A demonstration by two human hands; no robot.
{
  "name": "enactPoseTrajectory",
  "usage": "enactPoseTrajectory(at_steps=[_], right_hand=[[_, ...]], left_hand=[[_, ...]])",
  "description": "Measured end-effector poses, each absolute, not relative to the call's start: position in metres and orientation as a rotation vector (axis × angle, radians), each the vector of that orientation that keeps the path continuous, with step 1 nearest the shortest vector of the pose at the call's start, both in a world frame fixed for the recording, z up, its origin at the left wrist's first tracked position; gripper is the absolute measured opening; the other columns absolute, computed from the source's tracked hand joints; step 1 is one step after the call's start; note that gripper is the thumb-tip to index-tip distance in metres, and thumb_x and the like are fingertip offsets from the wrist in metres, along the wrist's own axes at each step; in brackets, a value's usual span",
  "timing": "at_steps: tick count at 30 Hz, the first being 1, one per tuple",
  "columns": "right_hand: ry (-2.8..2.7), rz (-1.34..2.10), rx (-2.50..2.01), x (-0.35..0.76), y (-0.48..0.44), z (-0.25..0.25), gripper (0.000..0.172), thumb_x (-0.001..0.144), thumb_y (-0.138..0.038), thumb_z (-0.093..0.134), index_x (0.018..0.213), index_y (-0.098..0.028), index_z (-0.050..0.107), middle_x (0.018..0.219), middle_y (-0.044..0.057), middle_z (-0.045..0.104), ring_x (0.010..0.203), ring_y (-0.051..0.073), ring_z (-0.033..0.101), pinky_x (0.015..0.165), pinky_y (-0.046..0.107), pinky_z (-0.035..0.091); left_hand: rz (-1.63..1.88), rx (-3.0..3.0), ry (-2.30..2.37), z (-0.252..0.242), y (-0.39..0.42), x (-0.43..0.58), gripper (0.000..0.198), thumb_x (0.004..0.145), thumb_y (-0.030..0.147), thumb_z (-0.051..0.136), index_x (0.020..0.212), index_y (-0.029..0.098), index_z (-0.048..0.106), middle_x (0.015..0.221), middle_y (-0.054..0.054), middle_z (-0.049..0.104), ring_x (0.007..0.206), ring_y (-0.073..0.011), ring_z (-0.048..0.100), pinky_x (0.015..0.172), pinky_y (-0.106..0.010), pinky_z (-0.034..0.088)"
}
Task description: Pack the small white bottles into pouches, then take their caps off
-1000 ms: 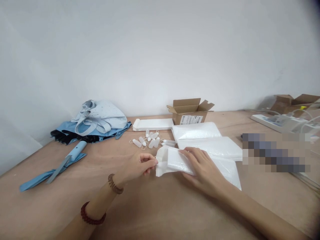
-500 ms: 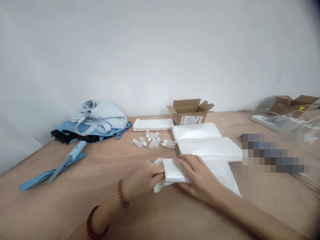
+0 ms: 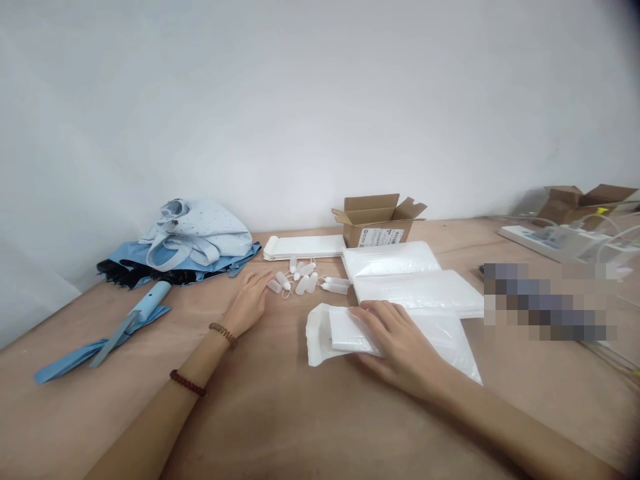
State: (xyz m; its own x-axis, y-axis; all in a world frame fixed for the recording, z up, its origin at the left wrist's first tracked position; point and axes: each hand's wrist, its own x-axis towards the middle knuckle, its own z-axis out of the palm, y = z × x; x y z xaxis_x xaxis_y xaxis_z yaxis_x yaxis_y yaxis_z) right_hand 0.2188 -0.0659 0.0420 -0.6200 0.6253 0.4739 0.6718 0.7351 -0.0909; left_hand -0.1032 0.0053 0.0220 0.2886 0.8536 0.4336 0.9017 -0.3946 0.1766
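Note:
My right hand (image 3: pixel 395 337) grips a small white bubble mailer (image 3: pixel 345 331), thumb below and fingers on top. The mailer's mouth and flap face left. My left hand (image 3: pixel 249 300) lies low over the table with its fingers stretched out and nothing held in them. Its fingertips are right beside a cluster of small translucent plastic bottles (image 3: pixel 301 285) with thin loops; whether they touch the nearest one I cannot tell. Behind and under my right hand lie more white bubble mailers (image 3: pixel 417 290), spread in overlapping piles.
A stack of long white paper sleeves (image 3: pixel 307 247) lies beside an open cardboard box (image 3: pixel 377 230). At left are a pale blue cloth bag (image 3: pixel 205 230) and a folded blue umbrella (image 3: pixel 150 300). A power strip (image 3: pixel 543 243) with cables and another box (image 3: pixel 585 200) stand at right.
My left hand has left the mailer's mouth and moved left and away from me to the bottles. My right hand still grips the mailer, whose flap now shows fully.

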Motion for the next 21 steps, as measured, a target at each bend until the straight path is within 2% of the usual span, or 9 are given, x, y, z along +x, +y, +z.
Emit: enactPoseTrajectory(at_steps=[5, 10, 15, 21], right_hand=[[-2.436, -0.121, -1.006, 0.220, -0.064, 0.042, 0.045, 0.082, -0.023, 0.054, 0.125, -0.016, 0.042, 0.115, 0.015, 0.052, 0.101, 0.029, 0.048, 0.083, 0.044, 0.043], [-2.428, -0.129, -1.010, 0.222, -0.062, 0.041, 0.048, 0.081, -0.024, 0.055, 0.126, -0.016, 0.041, 0.116, 0.015, 0.052, 0.102, 0.029, 0.048, 0.082, 0.044, 0.043], [-2.408, -0.143, -1.023, 0.224, -0.061, 0.042, 0.046, 0.081, -0.021, 0.054, 0.125, -0.015, 0.041, 0.116, 0.015, 0.051, 0.102, 0.029, 0.047, 0.083, 0.044, 0.043], [-2.374, -0.162, -1.031, 0.229, -0.059, 0.043, 0.047, 0.081, -0.021, 0.053, 0.126, -0.017, 0.041, 0.116, 0.015, 0.051, 0.103, 0.029, 0.048, 0.083, 0.044, 0.042]], left_hand=[[-0.625, -2.410, -1.691, 0.022, 0.003, -0.102, 0.036, 0.082, 0.012, 0.041, 0.111, 0.016, 0.061, 0.116, -0.010, 0.062, 0.115, -0.0286, 0.046, 0.100, -0.049, 0.034], [-0.586, -2.445, -1.619, 0.027, 0.000, -0.106, 0.031, 0.080, 0.013, 0.043, 0.103, 0.015, 0.063, 0.107, -0.012, 0.062, 0.105, -0.0273, 0.048, 0.094, -0.043, 0.040], [-0.572, -2.463, -1.662, 0.033, -0.007, -0.107, 0.022, 0.079, 0.022, 0.049, 0.095, 0.016, 0.063, 0.098, -0.011, 0.061, 0.099, -0.0281, 0.050, 0.088, -0.043, 0.042], [-0.599, -2.638, -1.911, 0.046, -0.021, -0.094, 0.023, 0.086, 0.032, 0.043, 0.092, 0.019, 0.061, 0.095, -0.008, 0.067, 0.088, -0.0238, 0.060, 0.078, -0.034, 0.045]])
